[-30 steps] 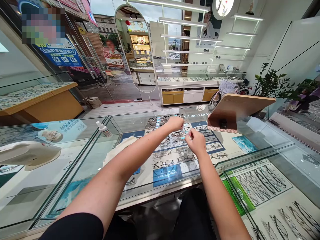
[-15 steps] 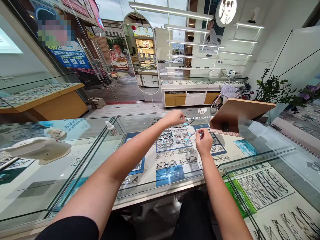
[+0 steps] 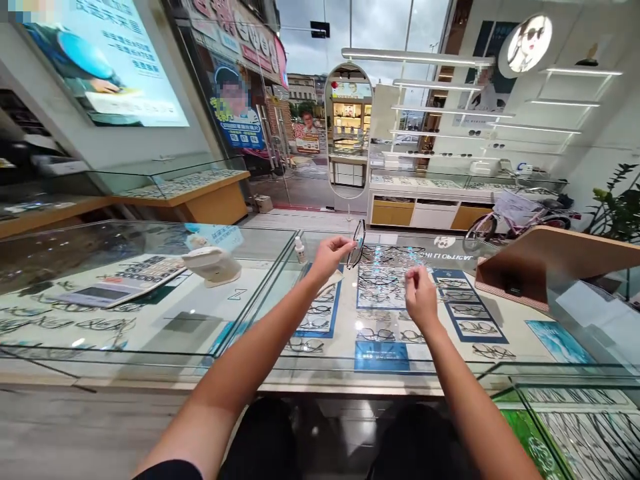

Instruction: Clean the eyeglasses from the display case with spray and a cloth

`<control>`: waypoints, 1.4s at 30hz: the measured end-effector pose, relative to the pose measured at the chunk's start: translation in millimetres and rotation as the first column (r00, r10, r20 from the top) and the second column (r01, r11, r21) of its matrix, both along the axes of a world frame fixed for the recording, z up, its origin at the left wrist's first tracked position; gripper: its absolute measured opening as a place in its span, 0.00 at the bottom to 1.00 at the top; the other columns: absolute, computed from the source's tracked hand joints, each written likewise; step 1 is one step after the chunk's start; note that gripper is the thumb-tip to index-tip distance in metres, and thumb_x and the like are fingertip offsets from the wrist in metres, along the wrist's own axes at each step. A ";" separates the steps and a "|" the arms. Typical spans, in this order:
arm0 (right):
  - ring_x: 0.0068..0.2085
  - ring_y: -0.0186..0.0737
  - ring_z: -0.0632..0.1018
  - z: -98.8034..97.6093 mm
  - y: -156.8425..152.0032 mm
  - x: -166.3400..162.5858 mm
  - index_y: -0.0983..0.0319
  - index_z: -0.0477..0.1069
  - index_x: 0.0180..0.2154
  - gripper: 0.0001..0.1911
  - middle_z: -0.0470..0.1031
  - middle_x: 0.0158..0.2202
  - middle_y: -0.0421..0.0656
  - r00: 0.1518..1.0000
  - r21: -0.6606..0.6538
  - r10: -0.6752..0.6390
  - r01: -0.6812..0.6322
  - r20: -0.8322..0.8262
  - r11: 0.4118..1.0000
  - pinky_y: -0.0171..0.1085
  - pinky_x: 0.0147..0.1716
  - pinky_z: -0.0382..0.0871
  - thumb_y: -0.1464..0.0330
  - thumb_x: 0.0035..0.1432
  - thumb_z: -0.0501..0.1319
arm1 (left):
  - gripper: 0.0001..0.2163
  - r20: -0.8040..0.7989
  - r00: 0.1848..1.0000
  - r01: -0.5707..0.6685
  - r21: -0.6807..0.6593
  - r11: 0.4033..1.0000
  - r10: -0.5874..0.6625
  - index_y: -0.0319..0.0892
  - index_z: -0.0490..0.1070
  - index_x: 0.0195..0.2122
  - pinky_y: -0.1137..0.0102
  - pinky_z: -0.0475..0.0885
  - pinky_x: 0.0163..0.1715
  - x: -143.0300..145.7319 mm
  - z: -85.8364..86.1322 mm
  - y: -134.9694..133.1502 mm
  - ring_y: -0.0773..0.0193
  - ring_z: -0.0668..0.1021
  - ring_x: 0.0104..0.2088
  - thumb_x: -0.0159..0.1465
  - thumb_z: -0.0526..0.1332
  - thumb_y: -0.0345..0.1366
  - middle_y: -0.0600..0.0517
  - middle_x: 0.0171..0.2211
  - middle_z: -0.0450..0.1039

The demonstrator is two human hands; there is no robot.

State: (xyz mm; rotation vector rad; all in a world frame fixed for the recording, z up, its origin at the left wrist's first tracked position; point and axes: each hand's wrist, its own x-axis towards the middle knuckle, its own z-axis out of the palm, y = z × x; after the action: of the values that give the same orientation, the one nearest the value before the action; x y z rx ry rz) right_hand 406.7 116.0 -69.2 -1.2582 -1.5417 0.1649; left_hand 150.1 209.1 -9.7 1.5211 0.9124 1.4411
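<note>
My left hand [image 3: 331,254] is closed on a pair of dark-framed glasses [image 3: 357,244], held upright above the glass display counter [image 3: 260,313]. My right hand [image 3: 419,294] hovers a little to the right and nearer me, fingers pinched together, and what they hold, if anything, I cannot make out. Below both hands, rows of glasses [image 3: 380,283] lie on blue and white display mats inside the case.
A small spray bottle [image 3: 300,250] stands on the counter left of my left hand. A white device [image 3: 213,263] and a flat tablet [image 3: 123,283] lie in the left case. A wooden stand [image 3: 550,263] sits at right. A standing mirror [image 3: 347,130] and a bicycle [image 3: 515,213] are beyond.
My view has swung left and up. My left hand has lifted the glasses so they stand upright; my right hand has dropped slightly away from them.
</note>
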 end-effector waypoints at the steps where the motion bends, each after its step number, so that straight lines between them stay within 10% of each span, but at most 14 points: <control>1: 0.33 0.43 0.72 8.0 6.7 -18.0 0.56 0.63 0.42 0.08 0.72 0.34 0.41 0.997 -0.011 0.077 -0.078 -0.027 0.997 0.40 0.36 0.63 0.60 0.72 0.51 | 0.21 0.019 1.000 -0.013 0.001 1.000 0.013 0.42 0.79 0.32 0.64 0.74 0.51 -4.3 -4.1 0.7 0.61 0.80 0.40 0.53 0.75 0.55 0.49 0.35 0.82; 9: 0.27 0.37 0.65 30.0 72.4 -96.1 0.58 0.74 0.42 0.18 0.62 0.23 0.32 0.924 -0.063 0.319 -0.338 -0.213 0.939 0.38 0.31 0.58 0.50 0.66 0.61 | 0.25 0.084 0.996 -0.019 -0.055 0.998 0.024 0.42 0.78 0.38 0.59 0.75 0.58 -19.1 -38.2 -3.1 0.54 0.83 0.52 0.57 0.73 0.60 0.43 0.45 0.85; 26: 0.28 0.35 0.61 21.5 77.1 -87.6 0.58 0.80 0.39 0.21 0.65 0.25 0.36 0.703 -0.094 0.322 -0.483 -0.634 0.871 0.37 0.29 0.56 0.48 0.54 0.70 | 0.21 0.035 0.992 0.124 -0.118 0.985 -0.121 0.41 0.81 0.37 0.65 0.75 0.48 -11.5 -54.7 -7.3 0.59 0.82 0.42 0.57 0.75 0.55 0.47 0.38 0.84; 42: 0.24 0.34 0.58 19.7 70.9 -87.8 0.57 0.76 0.33 0.18 0.60 0.21 0.33 0.807 -0.209 0.393 -0.518 -0.441 0.829 0.38 0.27 0.50 0.51 0.52 0.73 | 0.21 0.170 0.983 0.087 -0.102 0.991 -0.068 0.41 0.81 0.36 0.62 0.74 0.51 -14.0 -58.4 -0.6 0.58 0.82 0.42 0.56 0.77 0.54 0.47 0.38 0.84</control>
State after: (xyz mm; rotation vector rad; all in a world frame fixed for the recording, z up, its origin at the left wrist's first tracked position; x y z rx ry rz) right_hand 318.9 186.9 -49.5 -0.9841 -1.4812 0.9648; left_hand 136.1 208.5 -68.1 1.3211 0.8088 1.4155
